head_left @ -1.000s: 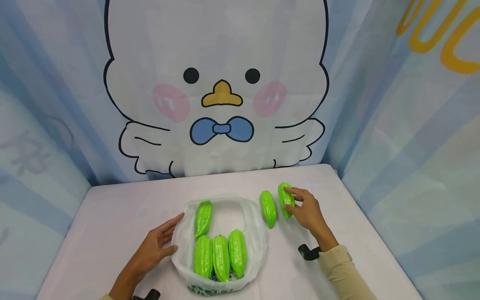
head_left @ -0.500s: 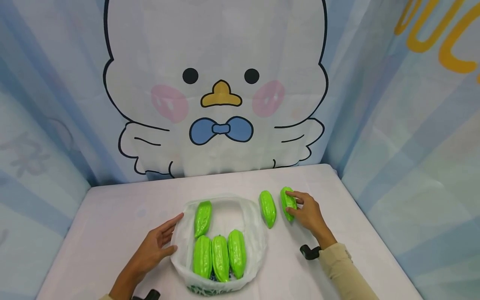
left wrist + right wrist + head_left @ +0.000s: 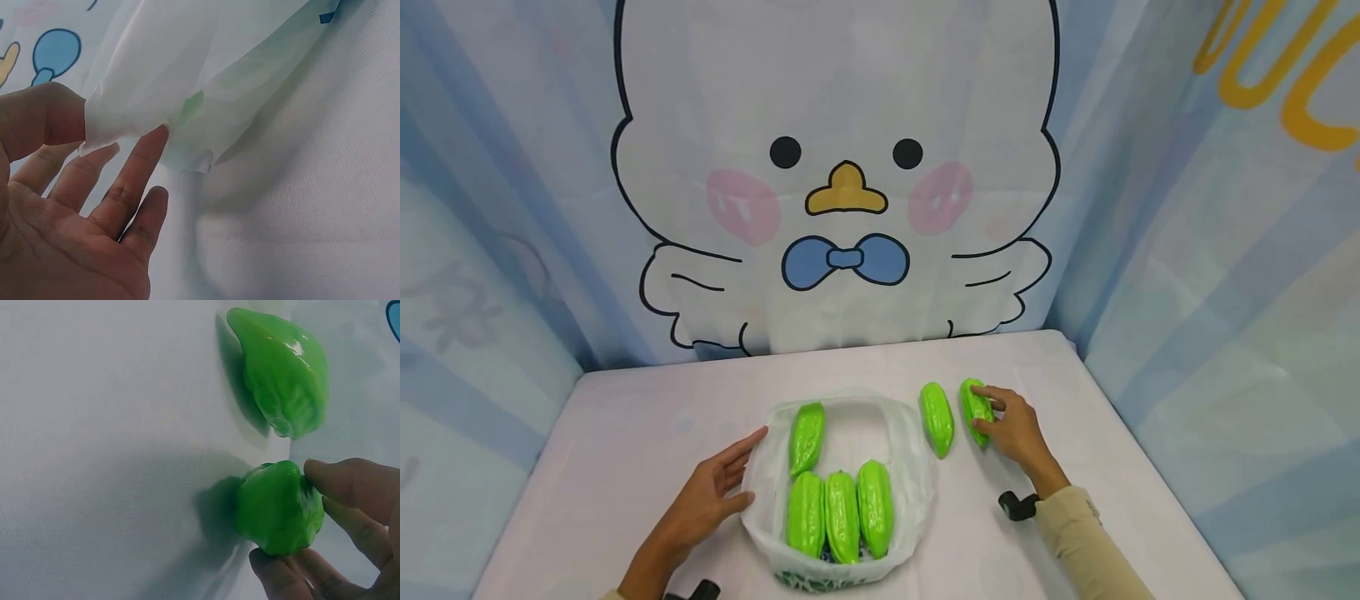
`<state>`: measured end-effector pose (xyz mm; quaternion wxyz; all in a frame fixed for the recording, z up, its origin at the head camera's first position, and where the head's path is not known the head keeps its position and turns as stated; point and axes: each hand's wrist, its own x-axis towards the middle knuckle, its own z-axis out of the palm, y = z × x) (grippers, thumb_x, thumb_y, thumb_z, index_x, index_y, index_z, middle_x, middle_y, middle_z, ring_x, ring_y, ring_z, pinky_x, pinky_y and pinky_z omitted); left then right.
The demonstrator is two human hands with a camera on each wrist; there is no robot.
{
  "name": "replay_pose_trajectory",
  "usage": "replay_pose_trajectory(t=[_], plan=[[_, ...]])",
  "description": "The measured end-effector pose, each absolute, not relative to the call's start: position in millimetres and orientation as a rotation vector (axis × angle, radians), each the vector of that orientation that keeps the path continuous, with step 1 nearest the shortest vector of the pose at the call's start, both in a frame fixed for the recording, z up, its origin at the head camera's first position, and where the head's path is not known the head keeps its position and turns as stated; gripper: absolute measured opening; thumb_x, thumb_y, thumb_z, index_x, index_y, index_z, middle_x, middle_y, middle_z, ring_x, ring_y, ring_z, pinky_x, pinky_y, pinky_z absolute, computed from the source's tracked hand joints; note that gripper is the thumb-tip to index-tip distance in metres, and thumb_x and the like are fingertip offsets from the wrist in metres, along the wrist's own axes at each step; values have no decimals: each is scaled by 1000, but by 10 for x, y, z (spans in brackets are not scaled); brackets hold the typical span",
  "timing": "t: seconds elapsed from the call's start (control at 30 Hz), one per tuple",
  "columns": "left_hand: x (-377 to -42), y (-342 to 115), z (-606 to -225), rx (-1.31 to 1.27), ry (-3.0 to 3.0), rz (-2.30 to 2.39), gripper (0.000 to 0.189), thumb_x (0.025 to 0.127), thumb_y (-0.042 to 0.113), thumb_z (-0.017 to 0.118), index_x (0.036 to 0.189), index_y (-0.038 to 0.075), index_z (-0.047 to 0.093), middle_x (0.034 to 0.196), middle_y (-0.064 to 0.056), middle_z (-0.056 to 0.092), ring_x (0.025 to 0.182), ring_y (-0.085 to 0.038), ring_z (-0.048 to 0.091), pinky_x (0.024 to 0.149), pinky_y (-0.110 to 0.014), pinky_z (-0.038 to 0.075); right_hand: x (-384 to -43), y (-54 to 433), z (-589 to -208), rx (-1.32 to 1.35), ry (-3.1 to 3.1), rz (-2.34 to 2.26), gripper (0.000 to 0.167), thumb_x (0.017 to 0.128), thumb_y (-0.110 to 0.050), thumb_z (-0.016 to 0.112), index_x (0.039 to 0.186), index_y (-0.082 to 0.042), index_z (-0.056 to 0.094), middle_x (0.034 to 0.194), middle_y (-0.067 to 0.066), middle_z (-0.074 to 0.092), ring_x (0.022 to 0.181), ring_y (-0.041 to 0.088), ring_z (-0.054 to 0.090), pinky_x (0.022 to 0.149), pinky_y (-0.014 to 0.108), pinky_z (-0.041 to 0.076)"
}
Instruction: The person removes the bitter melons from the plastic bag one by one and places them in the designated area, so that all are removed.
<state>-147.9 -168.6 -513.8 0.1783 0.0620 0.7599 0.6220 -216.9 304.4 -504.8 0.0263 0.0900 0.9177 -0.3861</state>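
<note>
In the head view my right hand (image 3: 1017,429) pinches a glossy, ridged green gourd-like vegetable (image 3: 974,407) between thumb and fingers. The right wrist view shows the same green vegetable (image 3: 275,506) end-on; whether it touches the table is hard to tell. Just left of it lies a second green vegetable (image 3: 937,419). A white plastic bag (image 3: 917,492), its mouth spread wide, holds several more, such as the upright one (image 3: 807,437) at its upper left. My left hand (image 3: 703,504) rests with extended, spread fingers against the bag's left rim; in the left wrist view fingertips (image 3: 164,132) touch the thin plastic.
A pale cloth covers the table (image 3: 625,433). Behind it hangs a curtain (image 3: 842,308) printed with a cartoon bird, and more blue-and-white curtains stand at both sides. A black wrist-camera mount (image 3: 1018,505) sits by the right cuff.
My right hand has drawn its green vegetable slightly nearer, a little to the right. The left hand, the bag and the other vegetables stay where they were.
</note>
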Motion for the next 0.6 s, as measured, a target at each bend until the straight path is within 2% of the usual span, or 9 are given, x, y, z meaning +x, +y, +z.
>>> replay_pose_trajectory(t=[0.3,0.6], plan=[[-1488,-1707,-5156,204,2140,1767,89,90,-6,70,168,22,35,173,-11,35,157,-39,39,123,-44,43,-2161,3065,-5043,247,2847,-1212,61,93,-8,79,151,-17,62,164,22,45,149,46,47,118,61,46],[-1493,-1699,-5157,199,2149,1766,89,89,-6,71,167,20,36,173,-10,35,157,-38,39,124,-44,41,-2139,3068,-4942,182,2920,-1204,60,92,-4,79,150,-11,62,166,24,42,153,44,42,121,53,45]])
